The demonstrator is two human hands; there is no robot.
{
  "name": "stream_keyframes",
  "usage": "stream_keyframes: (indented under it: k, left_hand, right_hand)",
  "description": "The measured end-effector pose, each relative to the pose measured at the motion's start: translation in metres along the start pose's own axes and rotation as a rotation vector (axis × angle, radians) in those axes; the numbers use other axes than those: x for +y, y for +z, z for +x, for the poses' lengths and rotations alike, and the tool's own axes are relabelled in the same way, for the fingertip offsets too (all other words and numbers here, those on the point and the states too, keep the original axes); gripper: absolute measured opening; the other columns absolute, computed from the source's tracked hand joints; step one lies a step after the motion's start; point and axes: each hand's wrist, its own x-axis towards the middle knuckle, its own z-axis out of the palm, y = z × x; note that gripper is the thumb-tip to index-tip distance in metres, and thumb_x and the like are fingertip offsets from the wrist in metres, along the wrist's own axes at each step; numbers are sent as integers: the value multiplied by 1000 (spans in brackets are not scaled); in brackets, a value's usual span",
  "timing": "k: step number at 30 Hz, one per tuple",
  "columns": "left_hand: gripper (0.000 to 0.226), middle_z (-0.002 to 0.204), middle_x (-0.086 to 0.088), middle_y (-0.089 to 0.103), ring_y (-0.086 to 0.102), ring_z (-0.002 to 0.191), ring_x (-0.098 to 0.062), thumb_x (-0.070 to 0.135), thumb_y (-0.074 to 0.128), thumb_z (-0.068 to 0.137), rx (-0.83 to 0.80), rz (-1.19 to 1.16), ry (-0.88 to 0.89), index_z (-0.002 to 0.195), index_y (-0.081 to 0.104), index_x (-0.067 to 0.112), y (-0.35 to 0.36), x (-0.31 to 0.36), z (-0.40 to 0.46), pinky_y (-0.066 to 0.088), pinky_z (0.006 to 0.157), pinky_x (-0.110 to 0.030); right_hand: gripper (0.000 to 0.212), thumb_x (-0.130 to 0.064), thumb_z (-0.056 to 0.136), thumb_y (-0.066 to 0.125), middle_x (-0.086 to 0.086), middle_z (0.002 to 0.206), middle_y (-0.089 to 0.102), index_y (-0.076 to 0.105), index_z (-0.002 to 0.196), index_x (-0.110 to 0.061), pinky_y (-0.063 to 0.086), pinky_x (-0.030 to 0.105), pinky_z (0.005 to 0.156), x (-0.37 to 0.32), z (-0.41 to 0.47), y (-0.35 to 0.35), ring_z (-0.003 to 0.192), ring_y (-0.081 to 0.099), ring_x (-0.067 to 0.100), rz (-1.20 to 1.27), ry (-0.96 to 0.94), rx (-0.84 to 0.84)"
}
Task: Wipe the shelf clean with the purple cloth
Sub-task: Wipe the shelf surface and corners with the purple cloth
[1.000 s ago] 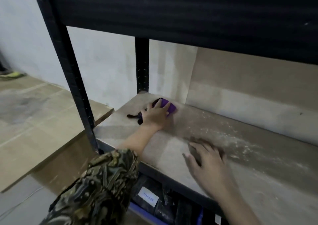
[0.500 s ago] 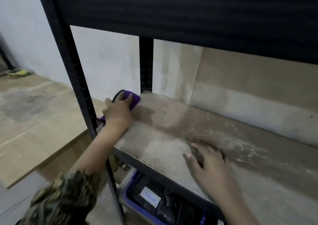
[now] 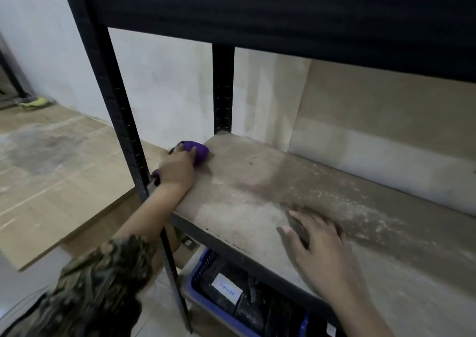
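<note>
Whitewashed wall point(image 3: 159, 84) and pale floor boards point(image 3: 51, 195) frame a black metal rack, whose front post point(image 3: 121, 120) stands at about ten o'clock. Its wooden shelf point(image 3: 257, 182) fills the middle and runs off toward four o'clock. A pale panel point(image 3: 386, 130) leans against the wall behind it, at two o'clock. Below the shelf, at six o'clock, a blue basket point(image 3: 203, 267) holds dark packets and a white label.

The right hand point(image 3: 324, 249) lies flat on the shelf at five o'clock, fingers straight and spread, holding nothing, seemingly bracing. The left hand point(image 3: 177, 169), coming from a patterned sleeve point(image 3: 103, 285), presses down on the purple cloth point(image 3: 199, 152) at the shelf's left end, at about nine o'clock; its fingers curve over the bunched cloth, which pokes out past the fingertips and overhangs the left edge.

By my reading, the job is perhaps a third done: the left part of the shelf looks fairly plain and swept, while a band of pale dust and crumbs point(image 3: 360, 207) lies from the middle out toward three o'clock, not yet wiped. The right half remains.
</note>
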Motion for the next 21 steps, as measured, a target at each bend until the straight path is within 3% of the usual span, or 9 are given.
stream_keyframes:
  k: [3, 7, 10, 13, 15, 17, 19, 21]
  left_hand:
    - [29, 125, -17, 51, 46, 110, -39, 6, 39, 91, 33, -15, -93, 114, 57, 10, -8, -11, 28, 39, 82, -40]
    - [42, 138, -7, 50, 49, 104, -39, 3, 43, 89, 255, -165, 87, 125, 57, 18, -26, 13, 10, 41, 85, -41]
    - [42, 145, -1, 43, 49, 122, -29, 10, 47, 93, 163, -309, 369, 132, 52, 22, -35, 46, -32, 36, 103, -31]
    - [41, 143, 12, 37, 33, 130, 1, 24, 50, 95, -32, -458, 659, 135, 48, 25, -35, 60, -74, 25, 107, -16]
    - [35, 131, 13, 53, 48, 114, 8, 35, 46, 95, -53, -539, 625, 126, 58, 24, -32, 53, -83, 38, 98, -18]
    - [41, 123, 1, 63, 60, 107, -6, 41, 40, 96, 9, -602, 475, 121, 63, 18, -27, 34, -74, 46, 92, -29]
    - [52, 141, 2, 48, 46, 128, -16, 50, 31, 94, -1, -470, 393, 133, 52, 22, -19, 12, -60, 36, 107, -37]
    - [53, 151, 7, 31, 26, 141, -16, 53, 25, 93, -93, -301, 335, 138, 43, 30, -7, -4, -50, 20, 114, -48]
  right_hand:
    - [46, -57, 92, 34, -22, 141, 38, 38, 135, -40, 26, 33, 106, 0, 0, -2, 131, 27, 7, 20, 12, 1]
    - [46, -55, 92, 34, -21, 140, 39, 38, 136, -40, 23, 35, 110, 0, 0, -3, 131, 27, 7, 6, -17, 26]
    - [43, -52, 92, 40, -15, 133, 48, 48, 131, -35, 28, 33, 105, 4, 5, 6, 126, 37, 12, 60, -21, 80]
    - [38, -43, 86, 47, -5, 115, 63, 63, 115, -25, 41, 39, 99, 12, 11, 14, 113, 52, 20, 165, -64, 237]
    - [40, -43, 81, 46, -5, 111, 64, 66, 111, -24, 44, 36, 95, 10, 14, 13, 110, 55, 20, 196, -124, 308]
    - [46, -48, 81, 42, -9, 122, 60, 61, 118, -29, 42, 36, 100, 0, 19, 9, 117, 52, 15, 202, -233, 262]
    - [48, -51, 84, 46, -12, 142, 43, 48, 131, -39, 35, 36, 109, -17, 32, 4, 131, 39, 9, 163, -376, 80]
    - [55, -48, 87, 52, -11, 152, 25, 30, 138, -48, 28, 37, 114, -37, 52, 3, 140, 24, 9, 62, -479, -168]
